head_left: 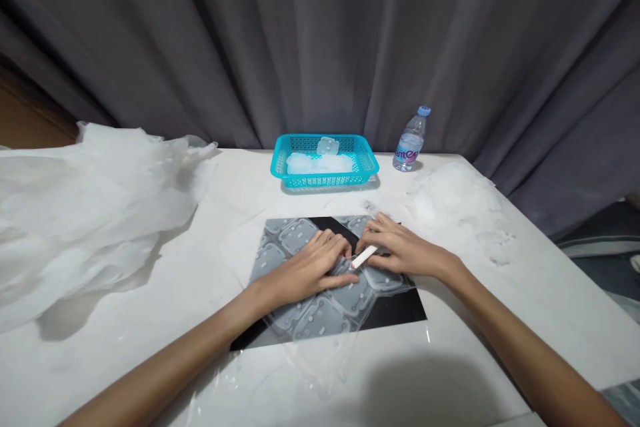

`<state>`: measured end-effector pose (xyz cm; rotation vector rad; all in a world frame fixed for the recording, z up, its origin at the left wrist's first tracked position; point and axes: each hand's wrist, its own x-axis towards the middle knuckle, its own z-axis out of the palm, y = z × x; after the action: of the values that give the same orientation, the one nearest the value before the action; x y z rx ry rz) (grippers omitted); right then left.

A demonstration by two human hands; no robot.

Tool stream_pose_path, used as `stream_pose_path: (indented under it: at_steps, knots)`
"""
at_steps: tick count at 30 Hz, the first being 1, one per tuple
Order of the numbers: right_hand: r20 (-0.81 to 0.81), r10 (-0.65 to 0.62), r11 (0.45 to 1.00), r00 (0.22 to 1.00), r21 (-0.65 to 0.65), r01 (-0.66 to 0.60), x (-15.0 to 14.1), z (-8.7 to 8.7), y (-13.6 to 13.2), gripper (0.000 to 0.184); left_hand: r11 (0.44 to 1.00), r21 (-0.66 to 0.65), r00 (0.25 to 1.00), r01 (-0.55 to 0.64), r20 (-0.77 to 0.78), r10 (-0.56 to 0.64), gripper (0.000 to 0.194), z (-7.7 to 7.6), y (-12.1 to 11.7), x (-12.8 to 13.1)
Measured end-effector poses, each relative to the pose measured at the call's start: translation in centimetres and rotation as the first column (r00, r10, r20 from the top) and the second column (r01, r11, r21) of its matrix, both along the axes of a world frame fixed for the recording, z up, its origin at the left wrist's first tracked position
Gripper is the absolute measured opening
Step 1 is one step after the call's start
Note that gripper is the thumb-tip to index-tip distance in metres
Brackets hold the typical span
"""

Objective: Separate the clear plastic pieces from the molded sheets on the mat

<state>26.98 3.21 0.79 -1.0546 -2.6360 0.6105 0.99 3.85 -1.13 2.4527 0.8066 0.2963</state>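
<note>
White table (550, 307); white stick (365, 257) slants lower-left, gripped by right fingers (373, 239); left fingers (327, 247) (half-spread) on plastic sheet (320, 319).

Soft, moderately bright light throws dark shadows on the table (200, 360); the wide lens stretches the edges, and fine detail looks smeared.

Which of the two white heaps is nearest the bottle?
The low white heap at right, just beside the clear plastic bottle with a blue cap. The other, a taller, billowing white heap, is far left.
</note>
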Motion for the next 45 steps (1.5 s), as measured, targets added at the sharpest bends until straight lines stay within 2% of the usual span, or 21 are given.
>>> stream_pose_path:
  at_steps: [7, 13, 19, 23, 25, 29, 35, 39, 42, 45]
  knots:
    - [-0.077, 0.08, 0.996, 0.994, 0.03, -0.078, -1.3, -0.9, -0.6, 0.012, 0.977, -0.157, 0.989, 0.145, 0.043, -0.14, 0.038, 0.3, 1.3, -1.9]
    - [-0.054, 0.095, 0.994, 0.994, 0.05, -0.092, -2.1, -1.1, -1.6, 0.009, 0.958, -0.247, 0.987, 0.145, 0.103, -0.123, 0.028, 0.3, 1.7, -1.8]
    - [0.046, 0.127, 0.975, 0.991, 0.178, -0.133, -2.6, -1.2, -1.8, 0.022, 0.969, -0.225, 0.992, 0.099, 0.099, -0.078, 0.028, -0.1, 1.4, -1.4]
    - [0.13, 0.238, 0.951, 0.963, 0.172, -0.258, -2.2, -0.3, -1.9, 0.015, 0.976, -0.197, 0.994, 0.09, 0.081, -0.075, 0.027, -0.2, 1.5, -1.4]
    - [0.139, 0.261, 0.948, 0.955, 0.149, -0.281, -1.8, 0.5, -2.3, 0.019, 0.978, -0.189, 0.995, 0.084, 0.077, -0.07, 0.026, -0.2, 1.7, -1.6]
    - [0.067, 0.177, 0.98, 0.982, 0.076, -0.182, -1.0, 1.3, -2.8, 0.021, 0.979, -0.186, 0.995, 0.085, 0.072, -0.073, 0.03, 0.0, 1.7, -1.8]
    - [0.0, 0.154, 0.986, 0.988, 0.06, -0.154, -1.2, 0.0, -2.6, 0.021, 0.969, -0.231, 0.995, 0.092, 0.056, -0.081, 0.031, 0.9, 0.7, -1.3]
    - [-0.028, 0.134, 0.989, 0.991, 0.071, -0.132, -1.4, 0.1, -2.7, 0.015, 0.974, -0.208, 0.994, 0.09, 0.081, -0.074, 0.029, 1.2, 0.1, -0.9]
    - [-0.057, 0.121, 0.993, 0.991, 0.005, -0.121, -1.4, 0.1, -2.9, 0.011, 0.975, -0.212, 0.996, 0.07, 0.074, -0.056, 0.022, 1.1, -0.4, -0.6]
    - [-0.052, 0.144, 0.988, 0.988, -0.041, -0.147, -1.7, -0.4, -2.8, 0.015, 0.978, -0.196, 0.995, 0.071, 0.08, -0.056, 0.009, 0.7, -0.8, -0.1]
